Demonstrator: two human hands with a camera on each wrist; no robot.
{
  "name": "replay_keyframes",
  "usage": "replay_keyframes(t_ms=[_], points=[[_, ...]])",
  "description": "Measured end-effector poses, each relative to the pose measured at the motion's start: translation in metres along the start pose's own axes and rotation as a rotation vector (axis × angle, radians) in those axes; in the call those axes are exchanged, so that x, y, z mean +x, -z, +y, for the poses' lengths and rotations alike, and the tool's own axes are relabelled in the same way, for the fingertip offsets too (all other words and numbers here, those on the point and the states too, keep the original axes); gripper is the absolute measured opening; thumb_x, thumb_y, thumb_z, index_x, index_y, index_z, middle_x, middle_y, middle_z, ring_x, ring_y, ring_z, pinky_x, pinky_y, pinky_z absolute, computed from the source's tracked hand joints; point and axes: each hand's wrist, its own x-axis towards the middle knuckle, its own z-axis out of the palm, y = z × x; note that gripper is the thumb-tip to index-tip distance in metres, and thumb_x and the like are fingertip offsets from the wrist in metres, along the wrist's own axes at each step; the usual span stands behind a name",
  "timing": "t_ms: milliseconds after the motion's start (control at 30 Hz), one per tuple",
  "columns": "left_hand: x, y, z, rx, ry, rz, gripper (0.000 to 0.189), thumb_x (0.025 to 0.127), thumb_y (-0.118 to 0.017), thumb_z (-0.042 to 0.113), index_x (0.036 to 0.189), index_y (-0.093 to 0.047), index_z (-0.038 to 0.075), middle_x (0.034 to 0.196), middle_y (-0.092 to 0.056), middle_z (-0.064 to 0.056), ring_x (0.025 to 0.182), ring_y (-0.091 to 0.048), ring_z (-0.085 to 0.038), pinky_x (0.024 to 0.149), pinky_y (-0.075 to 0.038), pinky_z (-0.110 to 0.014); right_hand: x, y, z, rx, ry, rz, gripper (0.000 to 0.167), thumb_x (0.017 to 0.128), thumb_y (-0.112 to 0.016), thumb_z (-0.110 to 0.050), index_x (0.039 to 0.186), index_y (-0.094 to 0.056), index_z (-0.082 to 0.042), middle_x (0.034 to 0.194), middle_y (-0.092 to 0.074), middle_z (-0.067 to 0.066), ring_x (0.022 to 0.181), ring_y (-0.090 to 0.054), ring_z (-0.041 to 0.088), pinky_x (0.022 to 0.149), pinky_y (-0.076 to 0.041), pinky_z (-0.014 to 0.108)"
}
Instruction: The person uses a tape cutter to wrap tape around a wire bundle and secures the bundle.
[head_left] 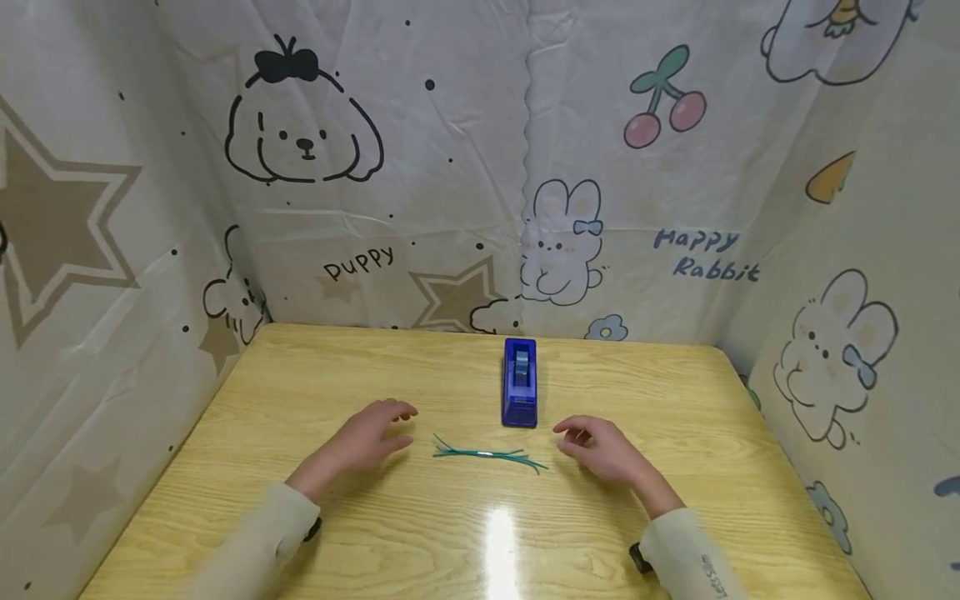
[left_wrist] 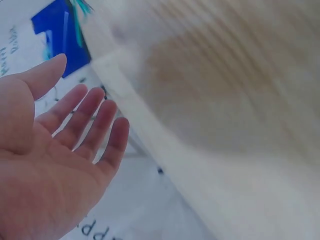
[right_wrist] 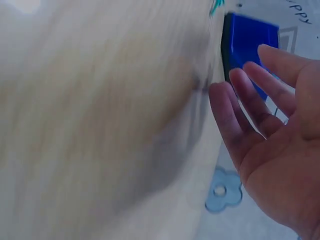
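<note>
A small bundle of thin green strands (head_left: 486, 454) lies on the table, bound at its middle by a short whitish band, its ends fanned out. My left hand (head_left: 369, 437) is just left of the bundle, fingers relaxed and holding nothing. To the bundle's right my right hand (head_left: 600, 448) hovers with loosely bent fingers, nothing between them. Behind the bundle stands a blue tape dispenser (head_left: 520, 383) with a roll of tape in it. Both wrist views show the palms bare, with the dispenser (left_wrist: 65, 37) beyond the left thumb and the dispenser (right_wrist: 252, 40) behind the right fingertips.
The wooden table (head_left: 390, 533) has a bright light reflection near its front. A pale printed curtain (head_left: 450, 167) with cartoon animals and stars encloses the back and both sides. Dark straps show at both cuffs.
</note>
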Motion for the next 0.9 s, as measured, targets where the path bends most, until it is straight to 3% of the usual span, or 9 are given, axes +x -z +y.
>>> replay_keyframes(t_ms=[167, 333, 467, 633, 800, 900], points=[[-0.017, 0.029, -0.025, 0.206, 0.008, 0.059, 0.046, 0.100, -0.070, 0.023, 0.142, -0.059, 0.006, 0.135, -0.064, -0.017, 0.123, -0.060, -0.042, 0.099, -0.049, -0.062, -0.013, 0.029, 0.017, -0.125, 0.049, 0.040, 0.037, 0.103, -0.066, -0.019, 0.137, -0.063, -0.005, 0.111, -0.067, 0.006, 0.103, -0.064, 0.024, 0.089, -0.054, 0.046], [-0.029, 0.073, -0.047, 0.443, 0.012, 0.137, 0.054, 0.098, -0.072, 0.030, 0.145, -0.058, 0.009, 0.142, -0.061, -0.019, 0.128, -0.057, -0.044, 0.100, -0.045, -0.067, -0.025, 0.066, 0.025, -0.289, 0.069, 0.077, 0.050, 0.104, -0.065, -0.025, 0.148, -0.053, -0.006, 0.130, -0.061, 0.019, 0.120, -0.060, 0.041, 0.096, -0.050, 0.062], [-0.037, 0.116, -0.054, 0.563, 0.010, 0.184, 0.061, 0.097, -0.073, 0.034, 0.150, -0.054, 0.012, 0.148, -0.057, -0.018, 0.133, -0.053, -0.045, 0.106, -0.040, -0.069, -0.028, 0.093, 0.022, -0.458, 0.092, 0.148, 0.057, 0.102, -0.066, -0.030, 0.152, -0.049, -0.008, 0.139, -0.056, 0.022, 0.126, -0.055, 0.047, 0.097, -0.047, 0.066], [-0.044, 0.157, -0.057, 0.706, -0.039, 0.307, 0.069, 0.092, -0.076, 0.038, 0.153, -0.049, 0.018, 0.157, -0.050, -0.014, 0.136, -0.049, -0.041, 0.113, -0.033, -0.065, -0.028, 0.114, 0.015, -0.618, 0.181, 0.281, 0.062, 0.099, -0.071, -0.029, 0.153, -0.047, -0.010, 0.145, -0.053, 0.022, 0.130, -0.052, 0.047, 0.104, -0.042, 0.067], [-0.047, 0.174, -0.050, 0.777, -0.048, 0.375, 0.076, 0.095, -0.068, 0.048, 0.161, -0.037, 0.025, 0.166, -0.038, -0.007, 0.148, -0.037, -0.035, 0.126, -0.016, -0.057, -0.026, 0.129, 0.008, -0.702, 0.334, 0.486, 0.066, 0.092, -0.077, -0.026, 0.150, -0.051, -0.010, 0.146, -0.052, 0.020, 0.132, -0.049, 0.045, 0.108, -0.039, 0.065], [-0.050, 0.173, -0.048, 0.777, -0.090, 0.425, 0.072, 0.101, -0.051, 0.061, 0.162, -0.037, 0.025, 0.167, -0.037, -0.006, 0.152, -0.034, -0.035, 0.129, -0.007, -0.054, -0.025, 0.133, 0.008, -0.746, 0.422, 0.596, 0.059, 0.100, -0.065, -0.043, 0.149, -0.052, -0.012, 0.147, -0.052, 0.020, 0.135, -0.046, 0.043, 0.120, -0.030, 0.060]])
